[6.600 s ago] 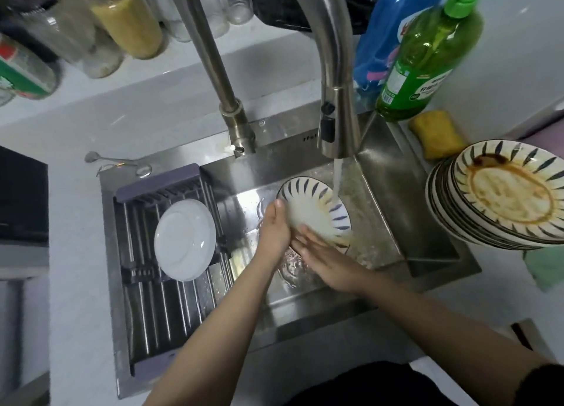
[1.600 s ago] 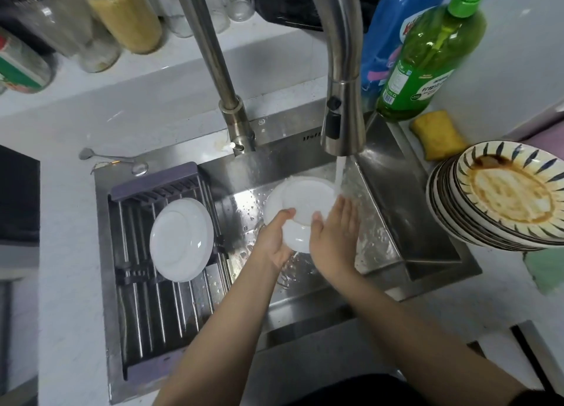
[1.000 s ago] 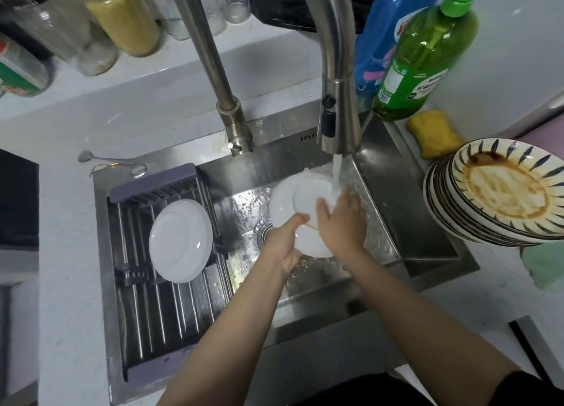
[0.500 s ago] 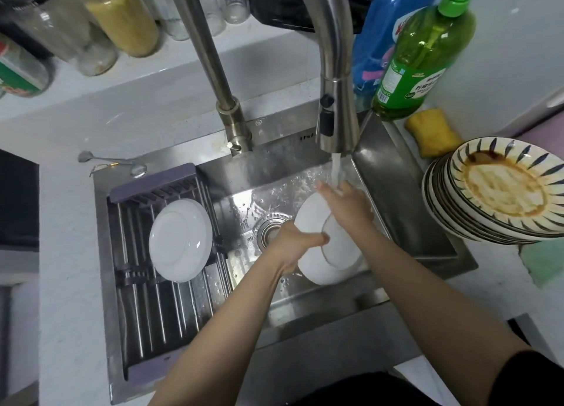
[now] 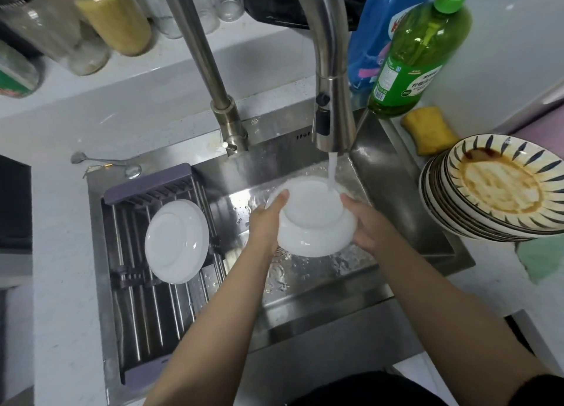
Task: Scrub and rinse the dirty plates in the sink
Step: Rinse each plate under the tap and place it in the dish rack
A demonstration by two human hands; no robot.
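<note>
The plate [image 5: 316, 222] sits underside up between both hands, over the sink [image 5: 393, 188], with the tap stream striking its far right edge. Left hand [image 5: 265, 222] grips the left rim; right hand [image 5: 366, 225] cups the right rim; neither is nearer. The green bottle [image 5: 412, 54] label is unreadable.

The plate [image 5: 316, 222] had been turned over: some seconds earlier its striped face was up under the water stream [image 5: 332, 173], and now its white underside faced up. Half a second before, it hung tilted low toward the near wall of the sink, with the right hand [image 5: 364, 222] laid across its top; it then came level under the tap, the left hand [image 5: 265, 222] gripping its left edge and the right hand its right edge.
</note>
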